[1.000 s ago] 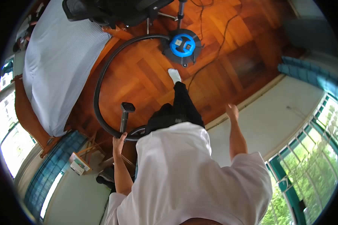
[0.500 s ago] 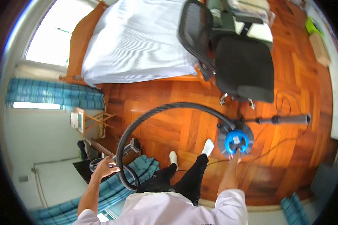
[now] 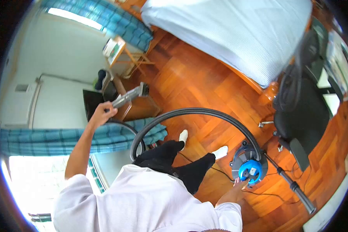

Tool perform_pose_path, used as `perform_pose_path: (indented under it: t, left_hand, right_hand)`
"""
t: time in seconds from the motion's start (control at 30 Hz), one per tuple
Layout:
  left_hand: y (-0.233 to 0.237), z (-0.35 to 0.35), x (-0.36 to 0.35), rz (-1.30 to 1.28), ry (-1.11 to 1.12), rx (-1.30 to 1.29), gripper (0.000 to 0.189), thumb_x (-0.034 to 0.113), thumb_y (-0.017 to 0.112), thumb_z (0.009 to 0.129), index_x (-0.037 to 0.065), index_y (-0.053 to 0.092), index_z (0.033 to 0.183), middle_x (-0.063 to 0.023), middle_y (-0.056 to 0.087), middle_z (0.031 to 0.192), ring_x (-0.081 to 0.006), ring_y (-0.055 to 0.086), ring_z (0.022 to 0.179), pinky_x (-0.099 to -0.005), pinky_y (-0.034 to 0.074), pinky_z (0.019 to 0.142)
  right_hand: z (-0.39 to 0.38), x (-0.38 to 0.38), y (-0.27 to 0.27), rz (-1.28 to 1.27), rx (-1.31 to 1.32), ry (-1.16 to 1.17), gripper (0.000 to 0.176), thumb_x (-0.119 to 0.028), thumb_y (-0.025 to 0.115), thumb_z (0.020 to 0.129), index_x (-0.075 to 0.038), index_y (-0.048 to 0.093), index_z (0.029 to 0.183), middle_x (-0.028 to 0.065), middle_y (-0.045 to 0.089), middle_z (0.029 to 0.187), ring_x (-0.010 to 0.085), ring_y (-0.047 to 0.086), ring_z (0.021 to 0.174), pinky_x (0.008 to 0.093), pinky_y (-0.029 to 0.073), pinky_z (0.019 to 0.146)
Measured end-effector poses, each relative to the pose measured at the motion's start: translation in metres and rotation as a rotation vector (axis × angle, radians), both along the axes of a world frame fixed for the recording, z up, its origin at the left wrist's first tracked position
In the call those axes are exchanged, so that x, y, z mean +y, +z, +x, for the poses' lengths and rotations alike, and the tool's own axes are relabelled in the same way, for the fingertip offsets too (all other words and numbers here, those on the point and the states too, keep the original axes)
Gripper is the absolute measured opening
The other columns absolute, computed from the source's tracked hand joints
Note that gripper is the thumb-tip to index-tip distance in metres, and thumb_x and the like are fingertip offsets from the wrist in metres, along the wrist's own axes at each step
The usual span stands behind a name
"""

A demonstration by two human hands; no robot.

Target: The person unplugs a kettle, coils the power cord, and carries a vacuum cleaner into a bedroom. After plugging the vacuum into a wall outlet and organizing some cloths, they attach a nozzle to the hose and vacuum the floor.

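Note:
My left hand, raised on the left, is closed around the handle end of a vacuum nozzle with a clear, flat head pointing up and to the right. From near that hand a black corrugated hose loops down, then arches across to a vacuum cleaner with a blue top and dark base on the floor. At the near edge of the blue top, my right hand grips the vacuum cleaner, its fingers partly hidden. A grey and black tube extends from beside the vacuum cleaner.
A black office chair stands right of the bed. Along the left are a small folding table, a brown cabinet and a blue plaid curtain. A power cord runs over the wooden floor.
The view has turned left. My left hand has lifted the nozzle higher and away from the hose loop. My right hand remains at the vacuum cleaner's blue top.

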State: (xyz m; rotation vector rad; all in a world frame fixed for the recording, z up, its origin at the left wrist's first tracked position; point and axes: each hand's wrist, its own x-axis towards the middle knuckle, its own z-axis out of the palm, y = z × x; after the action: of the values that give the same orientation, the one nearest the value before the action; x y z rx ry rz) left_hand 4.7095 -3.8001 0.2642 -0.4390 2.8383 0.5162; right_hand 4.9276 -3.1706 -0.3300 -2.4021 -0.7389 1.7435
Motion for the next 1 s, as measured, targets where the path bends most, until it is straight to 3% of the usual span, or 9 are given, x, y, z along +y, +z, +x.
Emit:
perform_pose_path:
  t: [0.1,0.4,0.47,0.6,0.7,0.73,0.83,0.87,1.0]
  left_hand:
    - [0.012,-0.011,-0.011,0.043,-0.017,-0.015,0.030,0.021,0.071,0.088,0.005,0.053,0.071,-0.0012,0.049,0.078,-0.0125,0.048,0.080,-0.0303,0.040,0.075]
    - [0.030,-0.011,-0.026,0.061,0.014,0.051,0.028,0.021,0.068,0.093,0.006,0.050,0.078,0.0020,0.047,0.081,-0.0117,0.046,0.081,-0.0269,0.037,0.078]
    - [0.030,-0.002,-0.049,0.059,0.053,0.160,0.024,0.021,0.067,0.094,0.007,0.055,0.080,0.0045,0.054,0.080,-0.0082,0.046,0.076,-0.0237,0.038,0.074]
    - [0.046,0.010,-0.073,0.229,0.242,0.263,0.018,0.019,0.065,0.095,0.010,0.061,0.080,-0.0052,0.071,0.100,-0.0045,0.051,0.072,-0.0210,0.042,0.069]
    - [0.061,0.028,-0.083,0.239,0.389,0.324,0.018,0.022,0.064,0.096,0.009,0.063,0.083,-0.0009,0.070,0.096,-0.0039,0.051,0.072,-0.0220,0.041,0.066]
    - [0.062,0.038,-0.094,0.252,0.433,0.338,0.017,0.023,0.065,0.096,0.010,0.064,0.085,-0.0011,0.071,0.097,-0.0044,0.053,0.072,-0.0216,0.041,0.066]
    - [0.080,0.057,-0.098,0.179,0.525,0.326,0.017,0.025,0.065,0.096,0.011,0.064,0.086,-0.0003,0.071,0.096,-0.0043,0.053,0.071,-0.0208,0.041,0.066]
    - [0.086,0.060,-0.095,0.133,0.558,0.362,0.017,0.027,0.065,0.096,0.013,0.064,0.086,-0.0005,0.071,0.094,-0.0039,0.053,0.069,-0.0198,0.042,0.064]
    - [0.111,0.064,-0.103,0.207,0.545,0.492,0.019,0.030,0.064,0.097,0.015,0.062,0.084,-0.0016,0.072,0.093,-0.0036,0.053,0.065,-0.0182,0.041,0.056]
  right_hand:
    - [0.011,0.005,-0.001,-0.052,0.110,0.127,0.081,-0.066,0.065,0.083,-0.016,0.044,0.144,0.0101,0.041,0.144,0.0373,0.058,0.117,0.0503,0.048,0.100]
    - [-0.011,0.007,-0.017,-0.021,-0.194,0.071,0.075,-0.063,0.056,0.090,0.000,0.053,0.130,0.0162,0.056,0.131,0.0335,0.063,0.109,0.0437,0.060,0.085]
    - [-0.023,-0.006,-0.015,0.169,-0.282,0.045,0.073,-0.062,0.055,0.091,0.002,0.056,0.123,0.0182,0.060,0.125,0.0345,0.063,0.107,0.0422,0.061,0.081]
    - [-0.005,0.005,-0.033,0.114,-0.150,0.050,0.068,-0.061,0.058,0.090,0.001,0.061,0.117,0.0169,0.061,0.123,0.0332,0.063,0.107,0.0438,0.061,0.084]
    - [-0.010,-0.013,0.011,0.098,-0.002,0.073,0.069,-0.062,0.061,0.088,0.000,0.061,0.119,0.0169,0.060,0.125,0.0321,0.063,0.108,0.0436,0.060,0.085]
    - [-0.005,-0.010,0.004,0.066,0.022,0.076,0.069,-0.054,0.064,0.091,-0.002,0.052,0.136,0.0176,0.062,0.124,0.0331,0.059,0.113,0.0469,0.056,0.091]
    - [0.018,-0.006,-0.032,0.180,0.151,0.123,0.065,-0.050,0.068,0.090,-0.007,0.053,0.136,0.0172,0.063,0.122,0.0310,0.061,0.110,0.0453,0.058,0.088]
    - [0.027,-0.011,-0.037,0.404,-0.088,0.666,0.063,-0.050,0.070,0.089,-0.006,0.056,0.133,0.0182,0.063,0.121,0.0295,0.063,0.107,0.0441,0.059,0.086]
    - [0.015,-0.015,-0.024,0.186,0.107,0.159,0.061,-0.049,0.068,0.090,-0.005,0.056,0.130,0.0187,0.060,0.124,0.0307,0.062,0.108,0.0447,0.059,0.086]
